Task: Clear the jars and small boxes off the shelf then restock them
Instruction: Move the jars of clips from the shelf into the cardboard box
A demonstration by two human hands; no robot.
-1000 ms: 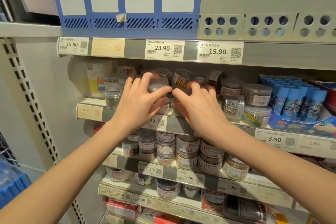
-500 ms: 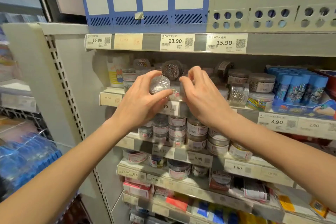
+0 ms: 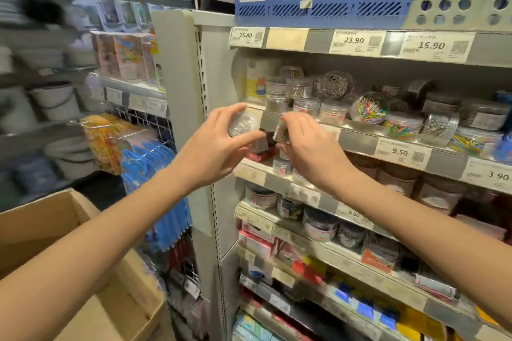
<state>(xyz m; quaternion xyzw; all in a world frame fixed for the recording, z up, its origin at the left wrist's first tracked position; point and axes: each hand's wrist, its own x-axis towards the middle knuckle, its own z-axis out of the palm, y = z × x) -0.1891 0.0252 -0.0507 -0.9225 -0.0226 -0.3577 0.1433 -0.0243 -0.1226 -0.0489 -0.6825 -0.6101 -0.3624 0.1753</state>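
Left hand (image 3: 219,145): grip wrapped round a clear jar (image 3: 243,123) of silver clips, centre frame, just off the shelf (image 3: 357,141) edge. Right hand (image 3: 310,147): grip pinching a small container (image 3: 282,131), blurred. One item per hand, likely for speed. Cardboard box (image 3: 69,230) at lower left is the probable drop point.

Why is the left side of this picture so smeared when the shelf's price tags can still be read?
Head view: motion blur smears the grey buckets and hanging blue packets at left, while the white 23.90 price tag stays legible. Head view: the wide lens slants the grey shelf rail; light is even, with soft highlights on the clear plastic jar of silver clips.
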